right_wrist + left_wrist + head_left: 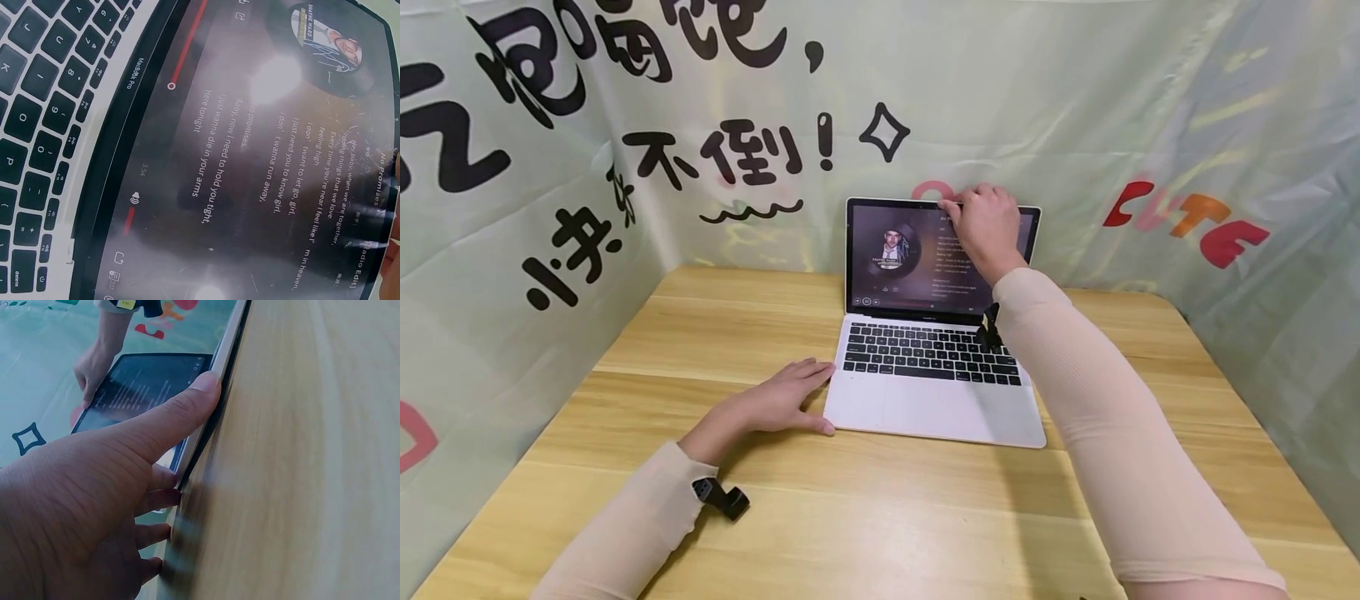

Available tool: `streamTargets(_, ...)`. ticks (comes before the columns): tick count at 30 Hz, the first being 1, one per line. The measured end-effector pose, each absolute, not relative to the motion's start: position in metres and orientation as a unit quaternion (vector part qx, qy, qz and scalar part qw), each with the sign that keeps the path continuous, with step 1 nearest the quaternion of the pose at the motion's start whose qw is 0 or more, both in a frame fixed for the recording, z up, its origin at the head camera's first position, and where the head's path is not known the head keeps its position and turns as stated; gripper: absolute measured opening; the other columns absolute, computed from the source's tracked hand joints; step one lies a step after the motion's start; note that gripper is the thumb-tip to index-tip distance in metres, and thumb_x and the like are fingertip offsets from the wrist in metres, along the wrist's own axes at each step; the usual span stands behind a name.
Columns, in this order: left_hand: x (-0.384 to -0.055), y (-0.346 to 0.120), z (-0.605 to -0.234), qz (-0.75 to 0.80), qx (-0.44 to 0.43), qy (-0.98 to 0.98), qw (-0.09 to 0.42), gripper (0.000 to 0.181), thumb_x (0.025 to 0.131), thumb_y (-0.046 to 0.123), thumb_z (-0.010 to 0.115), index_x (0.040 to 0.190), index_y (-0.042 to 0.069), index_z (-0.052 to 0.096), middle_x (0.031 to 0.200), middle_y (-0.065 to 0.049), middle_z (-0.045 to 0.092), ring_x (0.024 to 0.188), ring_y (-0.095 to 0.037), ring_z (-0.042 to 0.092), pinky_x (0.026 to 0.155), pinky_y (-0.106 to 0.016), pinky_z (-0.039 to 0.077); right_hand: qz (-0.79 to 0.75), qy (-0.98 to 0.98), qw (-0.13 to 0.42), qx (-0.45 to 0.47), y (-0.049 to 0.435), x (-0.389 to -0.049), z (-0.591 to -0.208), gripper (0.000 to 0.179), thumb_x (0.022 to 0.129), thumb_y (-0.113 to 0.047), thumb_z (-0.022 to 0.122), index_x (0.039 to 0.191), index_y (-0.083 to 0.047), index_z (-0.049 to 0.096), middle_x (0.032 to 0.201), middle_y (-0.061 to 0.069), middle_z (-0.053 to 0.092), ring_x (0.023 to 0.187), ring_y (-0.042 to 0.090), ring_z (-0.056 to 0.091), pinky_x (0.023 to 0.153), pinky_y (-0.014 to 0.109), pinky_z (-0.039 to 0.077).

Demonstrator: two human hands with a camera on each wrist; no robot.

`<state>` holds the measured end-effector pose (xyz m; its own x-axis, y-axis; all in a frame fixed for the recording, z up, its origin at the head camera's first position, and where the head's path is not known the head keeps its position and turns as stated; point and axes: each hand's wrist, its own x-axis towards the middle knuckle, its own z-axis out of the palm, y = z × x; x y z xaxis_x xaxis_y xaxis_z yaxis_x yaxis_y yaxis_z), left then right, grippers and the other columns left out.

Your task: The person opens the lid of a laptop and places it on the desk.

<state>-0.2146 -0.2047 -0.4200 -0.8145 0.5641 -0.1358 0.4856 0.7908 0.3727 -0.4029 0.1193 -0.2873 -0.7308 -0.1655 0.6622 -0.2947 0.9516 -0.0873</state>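
Observation:
An unfolded silver laptop [925, 408] lies on the wooden table, its screen [917, 258] tilted up and showing a music player with lyrics. My right hand [988, 229] grips the top edge of the screen, thumb on the front and fingers over the rim; in the right wrist view only a bit of its fingers [391, 265] shows at the edge. At the laptop's left side, my left hand [782, 398] touches the base with its fingers spread. In the left wrist view the left thumb [181, 409] rests against the front corner.
The wooden table [880, 517] extends around the laptop. Printed fabric [1037, 108] hangs behind it and along both sides. A black wrist camera [722, 497] sits on the left sleeve, and another black device [990, 329] on the right one is over the keyboard.

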Motion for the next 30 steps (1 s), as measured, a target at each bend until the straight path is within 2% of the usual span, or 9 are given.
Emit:
streamTargets(11,-0.211,-0.207,-0.417,0.165,0.271,0.941,0.12,0.113,0.077,0.076,0.059,0.156,0.007,0.02,0.161,-0.012,0.019,0.147,-0.035,0.01,0.118,-0.05,0.009,0.087,-0.931,0.333,0.12,0.113,-0.41,-0.282,0.044,0.097,-0.047,0.057,0.109,-0.009,0.076,0.104,0.015,0.069,0.1,0.038,0.06,0.091,0.048,0.046)
streamTargets(20,-0.212,-0.207,-0.416,0.163,0.279,0.939,0.117,0.111,0.078,0.074,0.06,0.156,0.005,0.021,0.16,-0.014,0.02,0.147,-0.036,0.01,0.118,-0.05,0.008,0.082,-0.935,0.315,0.139,0.12,-0.394,-0.272,0.044,0.095,-0.051,0.057,0.112,-0.015,0.076,0.097,0.015,0.068,0.095,0.037,0.061,0.089,0.047,0.047)
streamTargets(30,-0.212,-0.201,-0.413,0.155,0.28,0.938,0.133,0.112,0.078,0.074,0.061,0.155,0.002,0.021,0.16,-0.016,0.02,0.146,-0.038,0.012,0.117,-0.05,0.012,0.109,-0.942,0.272,0.165,0.138,-0.366,-0.267,0.05,0.097,-0.053,0.053,0.121,-0.012,0.068,0.106,0.012,0.064,0.11,0.034,0.055,0.099,0.046,0.043)
